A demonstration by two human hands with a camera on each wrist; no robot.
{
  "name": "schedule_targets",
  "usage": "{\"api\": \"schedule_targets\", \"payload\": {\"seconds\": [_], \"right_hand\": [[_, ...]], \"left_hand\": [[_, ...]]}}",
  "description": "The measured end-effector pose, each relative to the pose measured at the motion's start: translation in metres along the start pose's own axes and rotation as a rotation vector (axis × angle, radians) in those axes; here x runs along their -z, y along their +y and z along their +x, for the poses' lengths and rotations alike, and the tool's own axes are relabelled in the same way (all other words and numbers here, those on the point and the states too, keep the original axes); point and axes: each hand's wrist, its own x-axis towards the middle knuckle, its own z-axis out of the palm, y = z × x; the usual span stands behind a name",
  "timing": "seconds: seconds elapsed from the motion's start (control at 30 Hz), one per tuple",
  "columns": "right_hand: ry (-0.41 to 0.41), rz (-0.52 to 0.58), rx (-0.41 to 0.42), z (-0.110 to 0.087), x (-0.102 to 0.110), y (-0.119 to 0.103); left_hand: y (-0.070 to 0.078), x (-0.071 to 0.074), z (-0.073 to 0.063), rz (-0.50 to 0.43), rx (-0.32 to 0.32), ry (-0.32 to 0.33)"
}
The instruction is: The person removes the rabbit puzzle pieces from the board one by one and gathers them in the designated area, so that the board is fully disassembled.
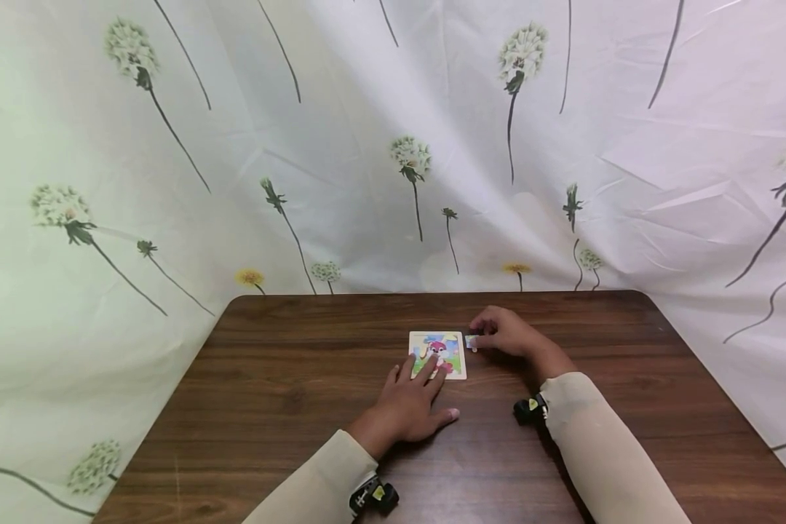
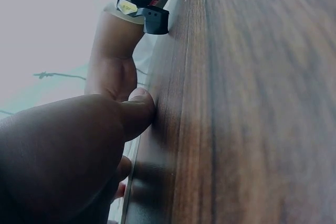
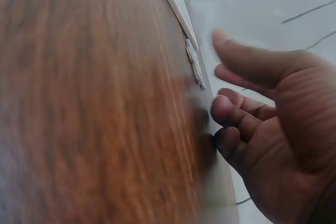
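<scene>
A square jigsaw puzzle board point(image 1: 458, 370) with a pink and white cartoon animal lies on the table. My left hand point(image 1: 407, 402) rests on its near edge, fingers spread and thumb stretched out to the right. Just right of the board is a small loose puzzle piece point(image 1: 470, 341), blue with a pale tab. My right hand point(image 1: 506, 333) is at this piece, its thumb overlapping it in the head view. In the right wrist view the piece point(image 3: 195, 64) lies flat on the wood, with the thumb and loosely bent fingers apart from each other beside it.
The brown wood-grain table point(image 1: 288, 407) has rounded far corners. Behind it hangs a white cloth point(image 1: 354, 145) printed with dandelions, reaching the table's far edge. A small black camera is strapped on each wrist, over the pale sleeves point(image 1: 602, 437).
</scene>
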Motion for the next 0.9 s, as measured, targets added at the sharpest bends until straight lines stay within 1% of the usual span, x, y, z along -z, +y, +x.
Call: {"api": "schedule_targets", "payload": {"seconds": [0.13, 0.27, 0.4, 0.57, 0.7, 0.83, 0.9], "right_hand": [[0.034, -0.020, 0.034, 0.006, -0.002, -0.003], [0.032, -0.039, 0.081, 0.011, -0.005, -0.010], [-0.016, -0.067, 0.120, 0.016, -0.011, -0.019], [-0.085, -0.101, 0.146, 0.024, -0.017, -0.029], [-0.127, -0.134, 0.160, 0.030, -0.019, -0.036], [-0.146, -0.161, 0.174, 0.035, -0.020, -0.040], [-0.160, -0.158, 0.175, 0.037, -0.020, -0.042]], "left_hand": [[0.001, 0.001, -0.001, -0.001, 0.005, 0.003], [0.001, 0.002, -0.001, -0.003, -0.001, 0.000], [0.000, 0.001, 0.000, -0.007, -0.006, -0.016], [-0.001, -0.002, 0.002, -0.022, -0.001, -0.028], [-0.001, -0.001, 0.000, -0.025, -0.001, -0.020], [0.001, 0.003, -0.003, -0.014, -0.010, -0.006], [0.001, 0.002, -0.002, -0.018, -0.013, -0.005]]}}
